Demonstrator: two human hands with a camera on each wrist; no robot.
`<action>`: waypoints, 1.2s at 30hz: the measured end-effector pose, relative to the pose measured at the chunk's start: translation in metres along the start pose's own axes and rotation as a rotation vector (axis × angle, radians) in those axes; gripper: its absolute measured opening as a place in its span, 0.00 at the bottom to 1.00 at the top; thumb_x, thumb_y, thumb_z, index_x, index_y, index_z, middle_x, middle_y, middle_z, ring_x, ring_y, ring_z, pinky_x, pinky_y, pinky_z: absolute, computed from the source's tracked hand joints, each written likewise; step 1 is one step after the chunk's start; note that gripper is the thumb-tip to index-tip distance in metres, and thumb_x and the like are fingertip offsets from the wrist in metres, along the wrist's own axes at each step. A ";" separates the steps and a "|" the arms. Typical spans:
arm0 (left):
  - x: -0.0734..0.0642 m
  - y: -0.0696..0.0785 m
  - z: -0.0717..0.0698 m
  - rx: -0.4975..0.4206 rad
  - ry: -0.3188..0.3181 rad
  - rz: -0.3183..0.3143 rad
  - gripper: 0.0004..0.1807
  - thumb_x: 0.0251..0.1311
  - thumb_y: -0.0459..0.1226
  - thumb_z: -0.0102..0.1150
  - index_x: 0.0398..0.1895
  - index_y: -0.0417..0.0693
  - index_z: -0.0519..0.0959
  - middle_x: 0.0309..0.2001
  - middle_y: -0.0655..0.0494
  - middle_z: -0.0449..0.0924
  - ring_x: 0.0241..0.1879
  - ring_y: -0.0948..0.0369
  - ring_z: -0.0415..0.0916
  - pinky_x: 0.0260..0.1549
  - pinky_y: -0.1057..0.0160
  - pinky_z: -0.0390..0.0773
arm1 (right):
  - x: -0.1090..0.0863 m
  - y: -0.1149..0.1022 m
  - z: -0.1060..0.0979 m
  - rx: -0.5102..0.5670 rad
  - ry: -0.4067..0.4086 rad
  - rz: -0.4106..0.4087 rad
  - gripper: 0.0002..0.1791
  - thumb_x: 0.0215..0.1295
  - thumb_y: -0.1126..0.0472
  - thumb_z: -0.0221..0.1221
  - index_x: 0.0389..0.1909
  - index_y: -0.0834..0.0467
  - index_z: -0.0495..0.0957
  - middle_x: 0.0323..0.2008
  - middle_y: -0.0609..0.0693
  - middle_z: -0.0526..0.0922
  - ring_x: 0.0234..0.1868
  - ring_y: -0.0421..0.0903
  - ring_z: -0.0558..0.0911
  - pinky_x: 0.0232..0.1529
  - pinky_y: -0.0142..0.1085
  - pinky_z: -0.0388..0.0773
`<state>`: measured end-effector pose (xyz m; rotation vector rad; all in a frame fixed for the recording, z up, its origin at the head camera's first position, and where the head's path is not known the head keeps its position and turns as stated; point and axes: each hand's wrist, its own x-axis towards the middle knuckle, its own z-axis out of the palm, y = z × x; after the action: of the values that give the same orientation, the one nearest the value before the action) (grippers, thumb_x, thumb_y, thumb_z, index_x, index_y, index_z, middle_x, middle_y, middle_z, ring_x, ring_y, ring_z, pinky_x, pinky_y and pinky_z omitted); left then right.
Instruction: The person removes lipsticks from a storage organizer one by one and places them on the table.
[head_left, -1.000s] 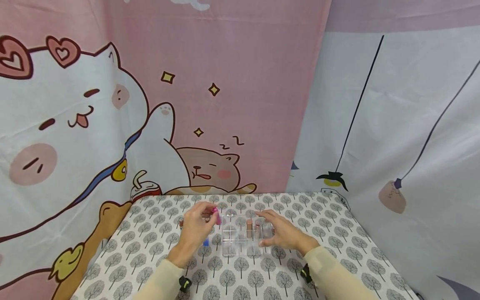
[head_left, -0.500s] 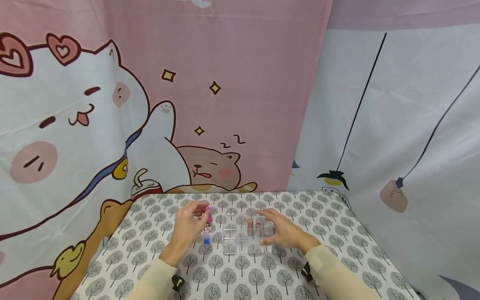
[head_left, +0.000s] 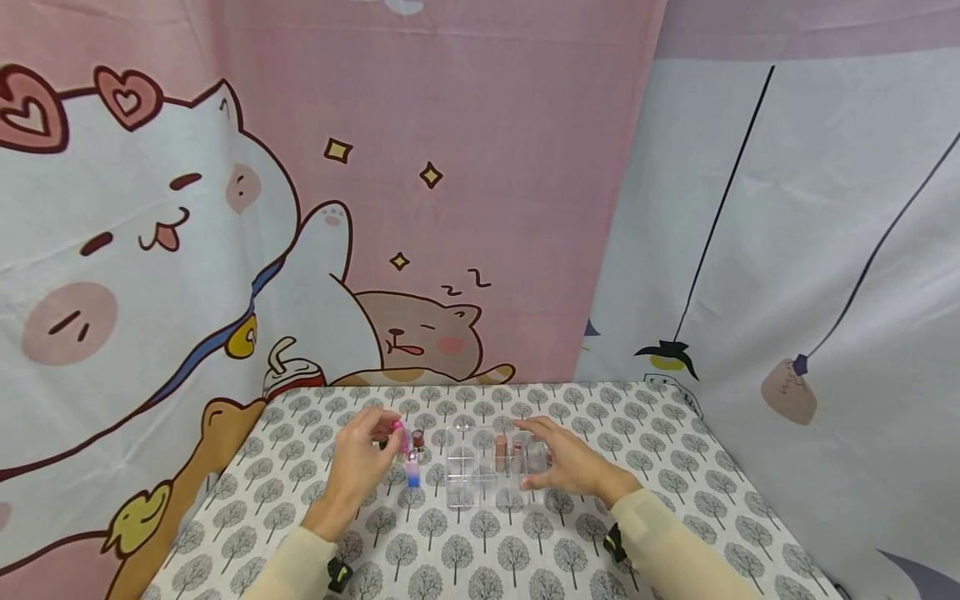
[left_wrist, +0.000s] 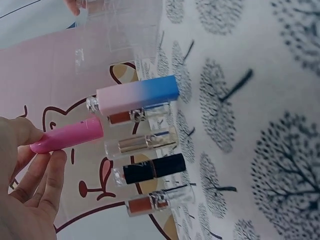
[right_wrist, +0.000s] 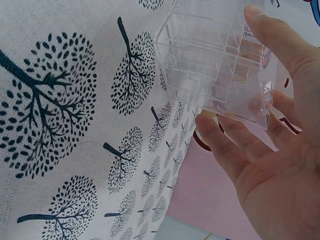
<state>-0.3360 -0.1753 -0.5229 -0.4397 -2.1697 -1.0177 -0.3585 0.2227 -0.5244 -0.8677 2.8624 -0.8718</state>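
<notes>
My left hand [head_left: 356, 461] pinches a bright pink lipstick tube [left_wrist: 70, 136] by one end, between thumb and fingers, left of the clear organizer. Near it stands a pink-to-blue gradient lipstick [left_wrist: 137, 95]. Beyond that are a black lipstick tube [left_wrist: 154, 169] and several clear lip gloss tubes [left_wrist: 157, 201]. My right hand [head_left: 567, 468] grips the right end of the clear compartment organizer [right_wrist: 197, 70], thumb on one side and fingers on the other. Inside the organizer, a brownish lipstick [head_left: 500, 454] and a pinkish one [head_left: 517, 459] stand upright.
A white cloth with grey tree prints [head_left: 480, 550] covers the table. Behind it hangs a pink cartoon-cat curtain [head_left: 510, 208], with a whitish panel [head_left: 705, 217] at right.
My left hand has moved left, away from the organizer, with the pink lipstick tube. The gradient lipstick and a dark reddish tube have come into sight. My right hand stays on the organizer.
</notes>
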 end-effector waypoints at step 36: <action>-0.029 -0.017 -0.002 0.032 -0.244 -0.200 0.12 0.63 0.21 0.78 0.44 0.42 0.91 0.39 0.53 0.93 0.41 0.59 0.93 0.46 0.65 0.97 | 0.000 0.001 0.001 0.020 -0.001 0.006 0.63 0.62 0.44 0.86 0.94 0.45 0.61 0.88 0.55 0.70 0.80 0.66 0.80 0.78 0.75 0.81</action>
<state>-0.3243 -0.1876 -0.5515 -0.3522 -2.4841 -1.0821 -0.3587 0.2231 -0.5259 -0.8574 2.8492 -0.8976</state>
